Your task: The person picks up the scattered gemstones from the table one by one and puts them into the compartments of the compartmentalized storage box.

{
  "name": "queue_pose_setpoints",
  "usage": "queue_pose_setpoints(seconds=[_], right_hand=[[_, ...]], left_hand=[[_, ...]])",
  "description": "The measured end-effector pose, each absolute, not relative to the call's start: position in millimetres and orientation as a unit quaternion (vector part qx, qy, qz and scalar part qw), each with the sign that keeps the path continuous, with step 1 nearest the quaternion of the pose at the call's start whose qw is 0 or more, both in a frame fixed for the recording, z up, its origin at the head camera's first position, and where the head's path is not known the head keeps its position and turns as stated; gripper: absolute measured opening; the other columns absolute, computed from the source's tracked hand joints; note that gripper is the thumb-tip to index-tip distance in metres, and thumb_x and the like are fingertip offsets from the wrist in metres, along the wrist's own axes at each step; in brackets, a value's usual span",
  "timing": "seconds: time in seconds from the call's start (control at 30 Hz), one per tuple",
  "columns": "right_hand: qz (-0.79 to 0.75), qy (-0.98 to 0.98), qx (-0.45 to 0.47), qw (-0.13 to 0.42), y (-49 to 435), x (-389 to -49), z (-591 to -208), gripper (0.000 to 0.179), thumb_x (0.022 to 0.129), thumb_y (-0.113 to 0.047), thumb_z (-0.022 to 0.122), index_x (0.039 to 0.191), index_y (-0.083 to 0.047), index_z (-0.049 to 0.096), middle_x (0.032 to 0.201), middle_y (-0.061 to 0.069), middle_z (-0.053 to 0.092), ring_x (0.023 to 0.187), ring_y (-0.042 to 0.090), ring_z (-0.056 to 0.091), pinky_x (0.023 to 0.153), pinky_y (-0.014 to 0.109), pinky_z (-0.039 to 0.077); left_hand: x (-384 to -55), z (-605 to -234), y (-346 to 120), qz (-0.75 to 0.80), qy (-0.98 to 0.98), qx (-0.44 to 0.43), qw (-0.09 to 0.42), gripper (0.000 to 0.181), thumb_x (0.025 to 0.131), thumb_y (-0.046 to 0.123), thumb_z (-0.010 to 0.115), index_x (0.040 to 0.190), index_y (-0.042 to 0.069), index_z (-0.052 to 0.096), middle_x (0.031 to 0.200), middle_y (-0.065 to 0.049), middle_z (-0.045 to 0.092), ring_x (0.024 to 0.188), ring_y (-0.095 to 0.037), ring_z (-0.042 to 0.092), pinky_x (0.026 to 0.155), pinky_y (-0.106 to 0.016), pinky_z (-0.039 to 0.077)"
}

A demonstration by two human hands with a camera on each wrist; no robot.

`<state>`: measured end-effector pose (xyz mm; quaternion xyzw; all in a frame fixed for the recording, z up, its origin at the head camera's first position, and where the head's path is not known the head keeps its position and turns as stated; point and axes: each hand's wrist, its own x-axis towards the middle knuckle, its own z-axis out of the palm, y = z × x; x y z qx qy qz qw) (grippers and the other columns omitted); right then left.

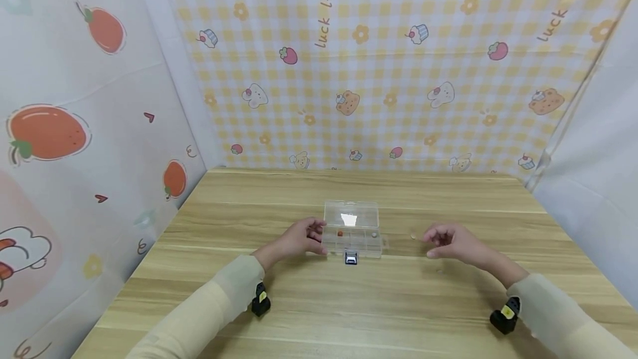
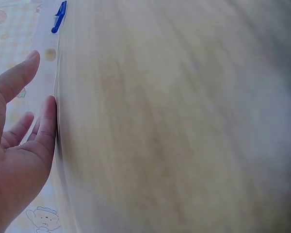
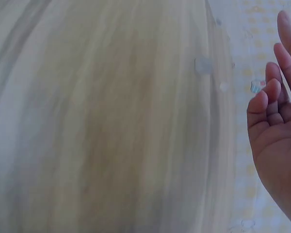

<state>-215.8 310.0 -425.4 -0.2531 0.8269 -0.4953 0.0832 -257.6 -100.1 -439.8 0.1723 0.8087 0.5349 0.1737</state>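
Observation:
A clear plastic compartment box (image 1: 366, 247) lies on the table with its lid (image 1: 351, 214) raised at the back and a dark blue latch (image 1: 351, 259) at its front. One compartment holds a small orange-red piece (image 1: 340, 233), another a whitish one (image 1: 374, 235). At the box's left end is my left hand (image 1: 302, 237), its thumb by the front corner and its fingers at the side, seeming to touch it. To the right, my right hand (image 1: 454, 244) hovers with loosely bent fingers and nothing visible in them. Small pale round pieces (image 3: 202, 64) lie on the table near it.
The wood-grain table (image 1: 309, 314) ends at a yellow checked cloth (image 1: 379, 126) behind. Printed white cloth (image 1: 114, 109) hangs on the left side and plain white cloth (image 1: 598, 193) on the right. A clear tab (image 1: 385, 241) sticks out from the box's right end.

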Motion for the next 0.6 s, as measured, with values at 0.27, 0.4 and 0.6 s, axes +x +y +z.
queue_pose_setpoints(seconds=[0.27,0.4,0.6], right_hand=[[-0.496,0.819,-0.266,0.112,330,-210,-433,0.026,0.081,-0.001,0.075,0.104,0.006,0.065,0.088,0.015,0.057,0.076,0.01,0.051,0.063,0.025,0.046],[-0.491,0.82,-0.261,0.134,337,-208,-436,0.026,0.082,-0.004,0.075,0.104,0.004,0.066,0.091,0.015,0.06,0.078,0.01,0.053,0.064,0.025,0.048],[-0.487,0.817,-0.266,0.156,342,-208,-443,0.027,0.081,-0.006,0.076,0.104,0.003,0.065,0.086,0.015,0.06,0.074,0.008,0.053,0.061,0.025,0.048]], left_hand=[[-257,-437,-99,0.536,0.807,0.171,0.178,0.068,0.073,0.0,0.083,0.132,-0.004,0.05,0.119,-0.012,0.054,0.1,-0.023,0.057,0.087,-0.032,0.05],[-256,-436,-99,0.538,0.806,0.169,0.179,0.068,0.073,0.0,0.083,0.132,-0.004,0.05,0.119,-0.013,0.054,0.1,-0.023,0.057,0.086,-0.032,0.05],[-257,-438,-99,0.528,0.812,0.173,0.179,0.068,0.073,0.002,0.084,0.132,-0.002,0.05,0.119,-0.011,0.055,0.099,-0.021,0.057,0.086,-0.032,0.05]])
